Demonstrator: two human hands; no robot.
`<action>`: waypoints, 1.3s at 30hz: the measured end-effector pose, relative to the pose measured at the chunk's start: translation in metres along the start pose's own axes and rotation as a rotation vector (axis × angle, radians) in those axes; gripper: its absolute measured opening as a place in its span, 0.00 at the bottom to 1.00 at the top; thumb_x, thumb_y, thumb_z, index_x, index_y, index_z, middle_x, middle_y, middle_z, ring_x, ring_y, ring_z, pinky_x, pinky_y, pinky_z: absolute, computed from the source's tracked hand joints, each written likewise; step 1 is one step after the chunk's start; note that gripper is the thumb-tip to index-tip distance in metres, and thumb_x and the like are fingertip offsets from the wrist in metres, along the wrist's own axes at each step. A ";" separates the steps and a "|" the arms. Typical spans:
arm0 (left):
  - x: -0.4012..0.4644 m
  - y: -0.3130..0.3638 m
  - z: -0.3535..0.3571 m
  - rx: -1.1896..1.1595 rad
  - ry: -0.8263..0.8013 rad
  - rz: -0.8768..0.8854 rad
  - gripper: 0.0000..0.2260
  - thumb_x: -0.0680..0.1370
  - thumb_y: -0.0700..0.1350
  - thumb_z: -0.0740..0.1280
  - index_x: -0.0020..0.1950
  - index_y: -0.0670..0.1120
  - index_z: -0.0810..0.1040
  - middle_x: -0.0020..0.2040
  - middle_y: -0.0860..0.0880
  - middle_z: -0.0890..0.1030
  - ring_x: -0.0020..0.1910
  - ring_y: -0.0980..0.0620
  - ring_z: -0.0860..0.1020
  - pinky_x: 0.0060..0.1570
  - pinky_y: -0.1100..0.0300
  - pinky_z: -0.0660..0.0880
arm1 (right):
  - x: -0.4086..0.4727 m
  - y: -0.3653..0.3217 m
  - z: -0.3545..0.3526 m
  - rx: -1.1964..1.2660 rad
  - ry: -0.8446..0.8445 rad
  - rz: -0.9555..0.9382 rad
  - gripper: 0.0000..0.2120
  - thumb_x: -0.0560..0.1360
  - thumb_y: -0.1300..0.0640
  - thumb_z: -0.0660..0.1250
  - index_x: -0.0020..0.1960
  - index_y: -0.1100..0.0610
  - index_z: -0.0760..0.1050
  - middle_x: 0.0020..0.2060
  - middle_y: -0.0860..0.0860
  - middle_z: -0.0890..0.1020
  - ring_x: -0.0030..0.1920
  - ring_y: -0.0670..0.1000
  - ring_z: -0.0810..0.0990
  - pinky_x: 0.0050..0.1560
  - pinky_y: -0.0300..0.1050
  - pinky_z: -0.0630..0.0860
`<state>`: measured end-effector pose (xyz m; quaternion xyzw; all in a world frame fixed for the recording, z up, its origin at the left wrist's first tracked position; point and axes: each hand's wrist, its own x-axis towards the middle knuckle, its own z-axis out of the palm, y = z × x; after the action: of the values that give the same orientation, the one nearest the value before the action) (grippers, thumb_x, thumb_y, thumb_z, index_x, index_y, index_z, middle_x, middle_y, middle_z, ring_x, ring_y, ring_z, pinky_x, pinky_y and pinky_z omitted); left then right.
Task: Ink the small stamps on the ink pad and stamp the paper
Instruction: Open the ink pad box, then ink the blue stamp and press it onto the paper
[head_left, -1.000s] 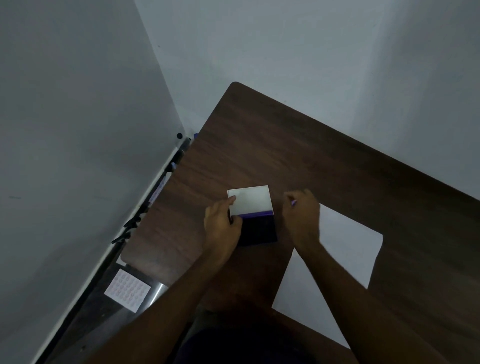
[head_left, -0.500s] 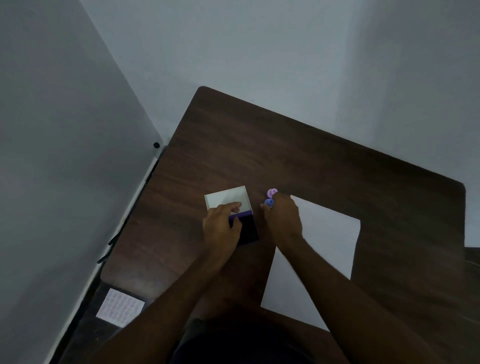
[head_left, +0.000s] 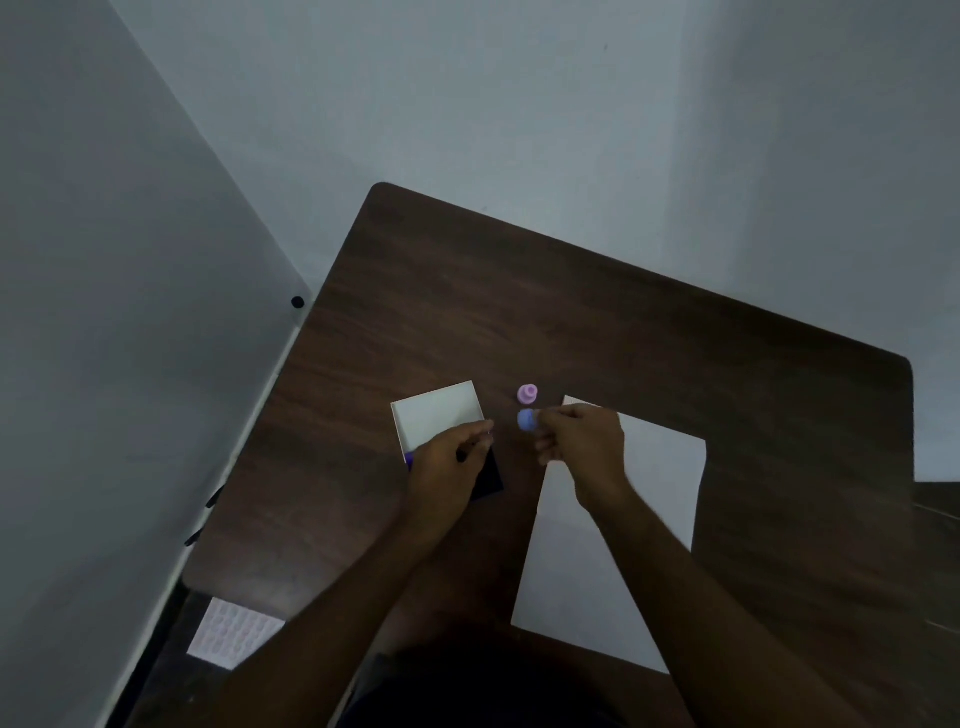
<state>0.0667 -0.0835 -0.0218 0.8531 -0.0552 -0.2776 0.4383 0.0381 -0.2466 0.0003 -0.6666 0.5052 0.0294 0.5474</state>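
An ink pad (head_left: 491, 475) with its white lid (head_left: 439, 413) flipped open lies left of centre on the dark wooden table (head_left: 571, 322). My left hand (head_left: 449, 470) rests on the pad and holds it. A small pink stamp (head_left: 528, 393) stands alone on the table between the lid and the paper. Just below it, my right hand (head_left: 584, 447) pinches a small blue stamp (head_left: 527, 420) by its fingertips. A white sheet of paper (head_left: 649, 499) lies to the right, partly under my right forearm.
White walls close in on the left and behind the table. A small printed sheet (head_left: 236, 631) lies on a lower surface beyond the table's near left corner. A second wooden surface (head_left: 937, 540) shows at the right edge.
The camera view shifted, so the table sits further right. My right hand uncovered the pink stamp, which now stands free, and it holds the blue stamp. My left hand stays on the ink pad.
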 end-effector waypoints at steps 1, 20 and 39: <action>0.001 0.004 0.001 -0.033 -0.020 0.008 0.14 0.79 0.48 0.65 0.64 0.51 0.77 0.61 0.56 0.79 0.54 0.68 0.74 0.51 0.81 0.65 | -0.002 -0.001 -0.003 0.057 -0.031 0.034 0.07 0.67 0.59 0.74 0.42 0.62 0.81 0.31 0.57 0.84 0.31 0.54 0.83 0.34 0.48 0.82; 0.005 0.031 -0.007 -0.181 -0.042 0.088 0.13 0.72 0.47 0.73 0.56 0.49 0.83 0.48 0.56 0.85 0.46 0.63 0.81 0.46 0.77 0.74 | -0.022 -0.004 -0.031 0.202 -0.519 -0.058 0.09 0.72 0.57 0.70 0.50 0.58 0.82 0.38 0.57 0.85 0.36 0.52 0.82 0.35 0.43 0.80; -0.007 0.015 -0.024 -0.295 0.096 0.083 0.06 0.71 0.45 0.74 0.47 0.53 0.82 0.41 0.64 0.83 0.45 0.69 0.79 0.44 0.80 0.71 | -0.031 -0.007 -0.024 0.303 -0.454 -0.064 0.07 0.73 0.62 0.69 0.49 0.58 0.83 0.42 0.59 0.85 0.41 0.55 0.83 0.40 0.45 0.81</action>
<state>0.0751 -0.0729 0.0035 0.7888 -0.0278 -0.2232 0.5721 0.0158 -0.2464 0.0333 -0.5692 0.3467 0.0850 0.7407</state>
